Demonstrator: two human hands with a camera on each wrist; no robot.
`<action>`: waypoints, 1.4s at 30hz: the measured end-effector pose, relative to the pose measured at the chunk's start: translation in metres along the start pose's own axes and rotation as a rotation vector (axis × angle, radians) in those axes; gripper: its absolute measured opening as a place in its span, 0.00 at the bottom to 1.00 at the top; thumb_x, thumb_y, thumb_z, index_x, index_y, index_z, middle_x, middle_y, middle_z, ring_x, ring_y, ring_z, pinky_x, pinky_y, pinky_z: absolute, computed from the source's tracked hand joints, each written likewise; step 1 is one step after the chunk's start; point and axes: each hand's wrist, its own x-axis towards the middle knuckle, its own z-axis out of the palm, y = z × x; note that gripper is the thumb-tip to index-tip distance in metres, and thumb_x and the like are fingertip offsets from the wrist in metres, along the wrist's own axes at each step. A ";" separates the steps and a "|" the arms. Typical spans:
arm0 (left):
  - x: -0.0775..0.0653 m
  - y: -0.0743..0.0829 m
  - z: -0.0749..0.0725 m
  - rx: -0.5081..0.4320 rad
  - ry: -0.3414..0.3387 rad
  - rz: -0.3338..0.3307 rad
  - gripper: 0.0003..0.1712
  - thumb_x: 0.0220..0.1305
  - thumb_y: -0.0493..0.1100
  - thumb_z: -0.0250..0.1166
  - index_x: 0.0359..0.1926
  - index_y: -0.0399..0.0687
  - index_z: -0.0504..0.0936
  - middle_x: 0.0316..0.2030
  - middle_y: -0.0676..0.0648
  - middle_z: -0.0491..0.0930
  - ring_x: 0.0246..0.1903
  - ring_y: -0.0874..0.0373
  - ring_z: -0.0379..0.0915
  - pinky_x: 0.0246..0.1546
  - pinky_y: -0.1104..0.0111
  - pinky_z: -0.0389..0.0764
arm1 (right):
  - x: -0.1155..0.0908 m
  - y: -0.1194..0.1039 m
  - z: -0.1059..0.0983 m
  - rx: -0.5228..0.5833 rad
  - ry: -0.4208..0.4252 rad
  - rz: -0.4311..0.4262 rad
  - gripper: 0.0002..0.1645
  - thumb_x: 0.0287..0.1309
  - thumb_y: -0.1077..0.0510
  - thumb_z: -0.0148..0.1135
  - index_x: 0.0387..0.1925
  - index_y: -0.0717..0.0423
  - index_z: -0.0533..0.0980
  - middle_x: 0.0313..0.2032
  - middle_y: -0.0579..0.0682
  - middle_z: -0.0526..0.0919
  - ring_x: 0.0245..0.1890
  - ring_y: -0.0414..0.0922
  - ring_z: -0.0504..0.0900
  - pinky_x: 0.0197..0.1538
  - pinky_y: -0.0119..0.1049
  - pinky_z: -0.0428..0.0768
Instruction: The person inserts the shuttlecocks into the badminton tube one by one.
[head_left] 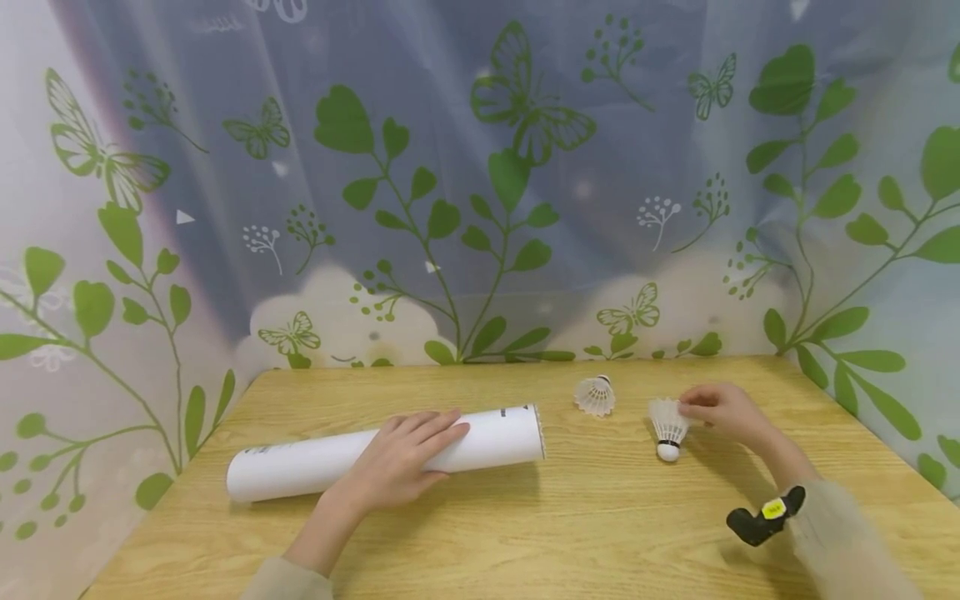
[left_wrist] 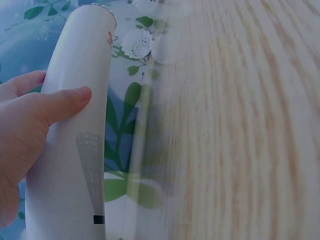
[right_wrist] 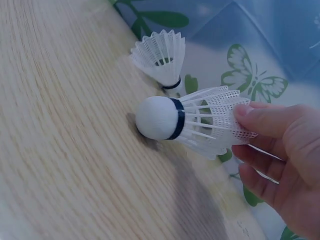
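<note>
My left hand lies over a long white shuttlecock tube, gripping it with the thumb on the near side and the fingers across the top. A grey shuttlecock print shows on the tube's side in the left wrist view. On the right, my right hand pinches the skirt edge of a white shuttlecock between thumb and fingers. Its round cork with a dark band points down toward the tabletop. A second shuttlecock rests on the table behind and to the left, its skirt facing the front.
The wooden table ends at a curtain printed with leaves and butterflies, which hangs close behind it and at both sides. A black device with a yellow label sits on the right wrist.
</note>
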 end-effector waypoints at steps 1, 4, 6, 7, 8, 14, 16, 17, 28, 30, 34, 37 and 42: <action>0.000 0.000 0.000 0.000 -0.001 -0.001 0.44 0.42 0.49 0.76 0.62 0.48 0.70 0.60 0.47 0.70 0.52 0.49 0.71 0.43 0.55 0.76 | -0.002 -0.001 -0.001 0.001 0.001 0.012 0.17 0.60 0.58 0.59 0.42 0.71 0.77 0.37 0.60 0.82 0.30 0.43 0.77 0.30 0.37 0.77; 0.000 0.000 0.000 0.000 -0.008 -0.007 0.44 0.42 0.50 0.76 0.62 0.48 0.70 0.60 0.47 0.70 0.52 0.49 0.71 0.43 0.54 0.76 | -0.008 -0.005 -0.002 0.009 0.020 0.053 0.20 0.61 0.53 0.59 0.45 0.68 0.77 0.42 0.61 0.80 0.34 0.45 0.77 0.34 0.41 0.78; 0.000 0.000 0.000 0.000 -0.012 -0.010 0.44 0.43 0.50 0.75 0.63 0.49 0.69 0.60 0.47 0.70 0.52 0.49 0.71 0.43 0.54 0.76 | -0.012 -0.011 -0.002 0.023 0.046 0.079 0.22 0.61 0.51 0.58 0.46 0.67 0.77 0.46 0.63 0.78 0.37 0.45 0.77 0.38 0.43 0.78; 0.000 0.000 0.000 -0.001 -0.014 -0.012 0.44 0.43 0.50 0.75 0.63 0.49 0.69 0.60 0.47 0.70 0.52 0.49 0.71 0.42 0.54 0.76 | -0.014 -0.015 -0.002 0.034 0.059 0.090 0.23 0.62 0.50 0.57 0.46 0.67 0.76 0.47 0.64 0.77 0.39 0.46 0.77 0.39 0.44 0.78; 0.000 0.000 0.000 -0.001 -0.015 -0.013 0.44 0.43 0.50 0.75 0.63 0.49 0.69 0.60 0.47 0.69 0.52 0.49 0.71 0.42 0.54 0.76 | -0.015 -0.019 -0.001 0.053 0.072 0.101 0.24 0.62 0.49 0.57 0.46 0.67 0.76 0.48 0.64 0.77 0.40 0.47 0.78 0.41 0.45 0.78; 0.001 -0.001 -0.001 -0.005 -0.011 -0.019 0.43 0.43 0.50 0.75 0.63 0.49 0.69 0.60 0.47 0.70 0.52 0.49 0.71 0.42 0.54 0.76 | -0.020 -0.043 0.007 0.126 0.156 0.075 0.21 0.60 0.52 0.60 0.44 0.68 0.77 0.44 0.61 0.80 0.37 0.37 0.78 0.41 0.38 0.80; 0.001 -0.001 -0.002 -0.005 -0.010 -0.021 0.43 0.44 0.50 0.75 0.63 0.49 0.69 0.60 0.47 0.70 0.53 0.49 0.70 0.43 0.54 0.76 | -0.021 -0.052 0.012 0.145 0.174 0.062 0.21 0.59 0.53 0.60 0.43 0.68 0.78 0.42 0.58 0.81 0.35 0.33 0.77 0.39 0.35 0.79; 0.002 -0.001 -0.002 -0.005 -0.009 -0.021 0.43 0.44 0.50 0.74 0.63 0.49 0.69 0.60 0.47 0.70 0.53 0.49 0.70 0.43 0.54 0.76 | -0.021 -0.056 0.014 0.155 0.181 0.062 0.21 0.59 0.53 0.61 0.43 0.68 0.78 0.40 0.56 0.82 0.35 0.33 0.77 0.39 0.34 0.79; 0.002 0.000 -0.001 -0.004 0.003 -0.017 0.43 0.43 0.49 0.75 0.62 0.49 0.70 0.60 0.47 0.70 0.52 0.49 0.71 0.42 0.54 0.76 | -0.021 -0.098 0.044 0.244 0.216 0.043 0.17 0.58 0.55 0.62 0.41 0.65 0.80 0.37 0.53 0.83 0.33 0.40 0.77 0.35 0.32 0.77; 0.003 0.000 -0.001 -0.002 0.007 -0.013 0.43 0.42 0.49 0.75 0.62 0.49 0.70 0.60 0.47 0.70 0.52 0.49 0.71 0.42 0.54 0.76 | -0.021 -0.103 0.049 0.264 0.219 0.031 0.15 0.58 0.55 0.62 0.40 0.65 0.80 0.38 0.54 0.82 0.33 0.41 0.77 0.35 0.32 0.77; 0.004 0.001 0.000 -0.004 0.018 -0.005 0.43 0.42 0.49 0.76 0.62 0.48 0.70 0.60 0.47 0.70 0.51 0.49 0.71 0.42 0.54 0.76 | -0.021 -0.111 0.061 0.275 0.227 0.015 0.15 0.57 0.55 0.63 0.39 0.63 0.81 0.37 0.54 0.83 0.32 0.40 0.77 0.35 0.35 0.77; 0.004 0.001 -0.001 -0.004 0.025 -0.002 0.43 0.41 0.49 0.76 0.61 0.48 0.71 0.59 0.46 0.71 0.51 0.48 0.72 0.42 0.54 0.76 | -0.020 -0.117 0.069 0.295 0.225 0.003 0.14 0.56 0.55 0.63 0.38 0.63 0.81 0.36 0.53 0.84 0.33 0.38 0.77 0.36 0.34 0.76; 0.005 0.000 -0.001 0.002 0.025 0.005 0.43 0.42 0.49 0.76 0.62 0.47 0.70 0.59 0.45 0.71 0.51 0.48 0.72 0.41 0.55 0.77 | -0.019 -0.125 0.081 0.362 0.220 -0.034 0.12 0.55 0.58 0.64 0.37 0.64 0.82 0.37 0.54 0.84 0.35 0.36 0.78 0.38 0.29 0.77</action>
